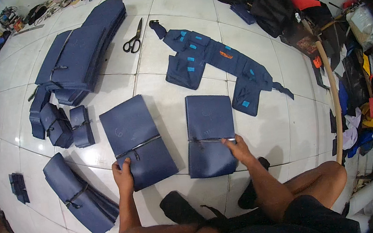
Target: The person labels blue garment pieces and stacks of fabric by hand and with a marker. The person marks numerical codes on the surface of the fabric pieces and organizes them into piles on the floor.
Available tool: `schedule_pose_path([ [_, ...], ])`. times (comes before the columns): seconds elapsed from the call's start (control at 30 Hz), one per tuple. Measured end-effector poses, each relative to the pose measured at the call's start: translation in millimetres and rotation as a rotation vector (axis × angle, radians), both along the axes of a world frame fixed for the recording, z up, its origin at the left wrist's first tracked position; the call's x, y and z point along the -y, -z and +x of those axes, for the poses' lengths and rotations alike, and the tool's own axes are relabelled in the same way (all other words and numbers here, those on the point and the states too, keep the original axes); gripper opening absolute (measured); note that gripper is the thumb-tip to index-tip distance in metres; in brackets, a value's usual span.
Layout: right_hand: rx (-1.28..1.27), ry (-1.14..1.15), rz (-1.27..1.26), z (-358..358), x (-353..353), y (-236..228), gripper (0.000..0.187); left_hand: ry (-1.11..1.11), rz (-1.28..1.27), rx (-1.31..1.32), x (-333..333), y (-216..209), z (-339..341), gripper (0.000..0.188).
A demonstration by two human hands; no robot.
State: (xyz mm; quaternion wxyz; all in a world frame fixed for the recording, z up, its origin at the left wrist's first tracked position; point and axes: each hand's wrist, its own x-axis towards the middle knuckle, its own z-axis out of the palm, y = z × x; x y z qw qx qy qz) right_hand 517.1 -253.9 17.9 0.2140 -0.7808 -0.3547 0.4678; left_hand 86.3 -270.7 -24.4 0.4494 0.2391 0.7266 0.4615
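Observation:
Two bundles of dark blue cut fabric panels are in front of me, each tied around with a dark strip. My left hand (pixel 123 173) is closed on the lower left edge of the left bundle (pixel 135 132), thumb on top; this bundle is tilted. My right hand (pixel 237 150) grips the right edge of the more upright right bundle (pixel 208 118), near its tie. Something small and silvery shows at the right fingers, too small to name. Chalk-like marks show on both bundles. Beyond them lies a navy pocketed belt-like piece (pixel 216 59) with light blue tabs and straps.
Black-handled scissors (pixel 132 44) lie between the belt-like piece and a large tied stack (pixel 72 60). Smaller tied bundles (pixel 81 125) and a long bundle (pixel 79 192) sit on the left. A wooden pole (pixel 332 103) and heaped cloth (pixel 271 8) line the right side of the tiled floor.

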Motion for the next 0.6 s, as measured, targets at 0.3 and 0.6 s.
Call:
schedule_pose_path([
  [0.3,0.12,-0.321,0.126,-53,-74,-3,0.065,-0.054,-0.028,-0.061,19,-9,-15,0.044],
  [0.6,-0.065,-0.491,0.223,-100,-197,32,0.063,-0.194,-0.058,-0.031,-16,-18,5,0.056],
])
